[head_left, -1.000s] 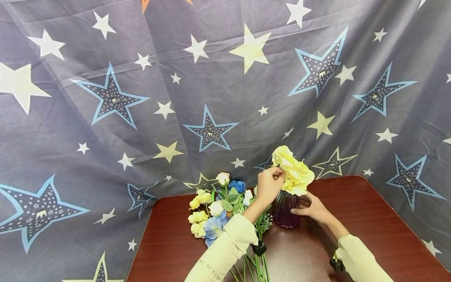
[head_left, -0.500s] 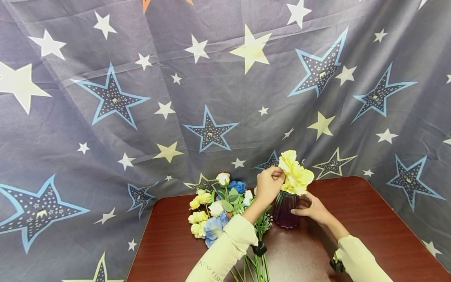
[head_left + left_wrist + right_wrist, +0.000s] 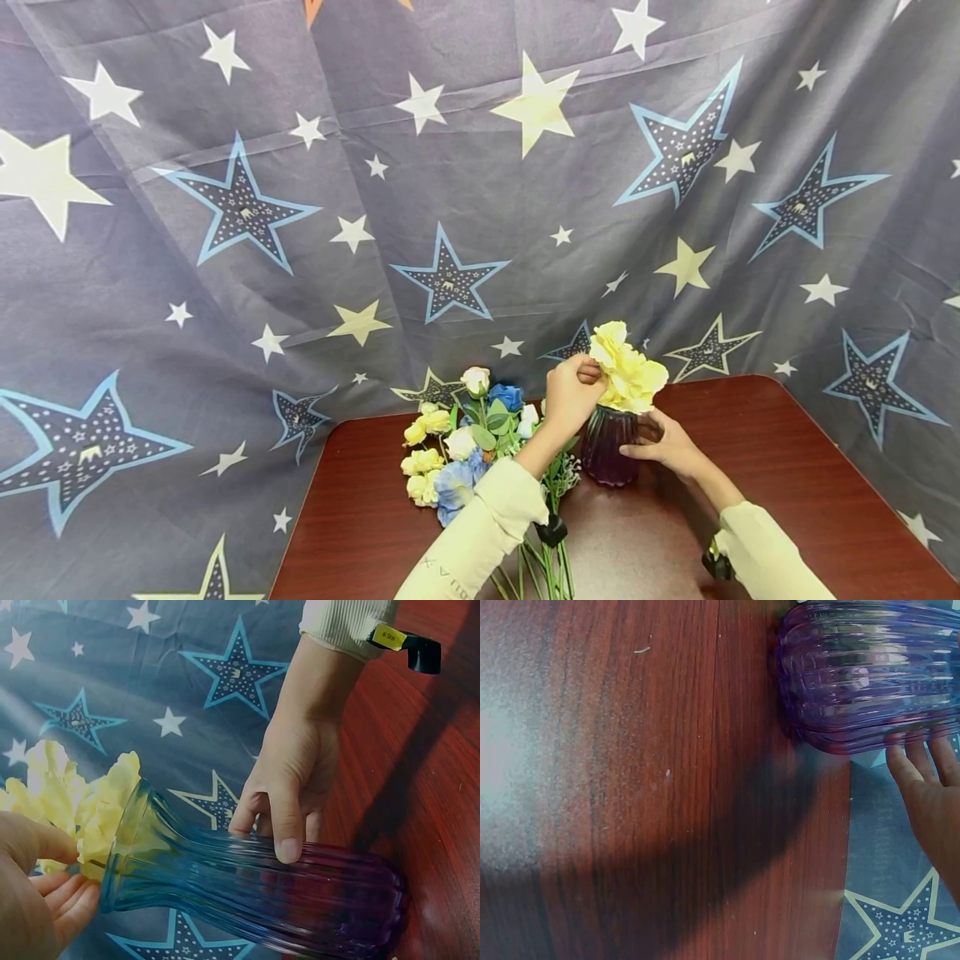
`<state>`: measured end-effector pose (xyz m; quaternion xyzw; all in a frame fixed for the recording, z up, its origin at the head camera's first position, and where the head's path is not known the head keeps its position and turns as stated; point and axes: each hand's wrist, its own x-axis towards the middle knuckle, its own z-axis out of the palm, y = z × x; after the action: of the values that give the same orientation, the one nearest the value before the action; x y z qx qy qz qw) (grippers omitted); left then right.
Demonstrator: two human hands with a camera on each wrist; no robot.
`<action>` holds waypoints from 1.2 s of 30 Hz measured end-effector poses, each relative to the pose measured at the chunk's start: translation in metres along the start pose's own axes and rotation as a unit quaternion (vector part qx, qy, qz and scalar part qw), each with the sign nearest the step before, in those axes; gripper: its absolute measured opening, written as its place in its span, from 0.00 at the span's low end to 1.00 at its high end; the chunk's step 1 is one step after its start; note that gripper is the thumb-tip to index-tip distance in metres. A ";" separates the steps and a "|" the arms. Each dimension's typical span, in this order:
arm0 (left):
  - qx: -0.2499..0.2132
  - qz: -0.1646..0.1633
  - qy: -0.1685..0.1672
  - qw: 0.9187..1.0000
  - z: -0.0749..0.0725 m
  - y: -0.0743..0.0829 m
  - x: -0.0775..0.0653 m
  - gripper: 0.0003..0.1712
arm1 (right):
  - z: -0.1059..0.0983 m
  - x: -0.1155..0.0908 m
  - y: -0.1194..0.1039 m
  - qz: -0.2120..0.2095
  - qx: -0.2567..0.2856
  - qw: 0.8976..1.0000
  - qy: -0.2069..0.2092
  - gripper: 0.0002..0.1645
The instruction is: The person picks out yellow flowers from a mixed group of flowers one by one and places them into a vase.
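The ribbed vase stands upright on the counter where it stood a second ago; the large yellow flower at its mouth has turned, looks narrower and sits slightly lower. That suggests the flower's seating is being adjusted while the vase is kept steady. The right grip holds the vase's side, thumb in front, fingers behind; the left grip is narrow, pinching the flower just beside the rim. How far the stem reaches down inside, I cannot tell

Behind everything hangs a grey curtain printed with stars. The counter is red-brown wood, glossy, with a shadow near the vase. On it, left of the vase, lies a bundle of flowers, partly under the left sleeve. Smallest are pale specks on the wood
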<state>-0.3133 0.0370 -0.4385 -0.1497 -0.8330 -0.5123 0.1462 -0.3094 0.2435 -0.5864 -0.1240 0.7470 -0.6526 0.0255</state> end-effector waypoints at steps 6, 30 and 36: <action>0.016 -0.005 0.002 1.000 -0.003 0.001 0.000 0.09 | -0.001 0.000 -0.001 -0.011 0.008 1.000 -0.002 0.34; 0.064 -0.053 -0.012 0.996 -0.013 -0.008 -0.008 0.11 | -0.002 -0.001 0.000 -0.010 -0.022 1.000 -0.001 0.31; 0.061 -0.053 -0.012 0.997 -0.015 -0.012 -0.010 0.06 | -0.002 0.000 0.000 -0.014 -0.025 1.000 0.003 0.30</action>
<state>-0.3074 0.0171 -0.4455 -0.1020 -0.8712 -0.4654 0.1178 -0.3097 0.2453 -0.5864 -0.1333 0.7613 -0.6345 0.0105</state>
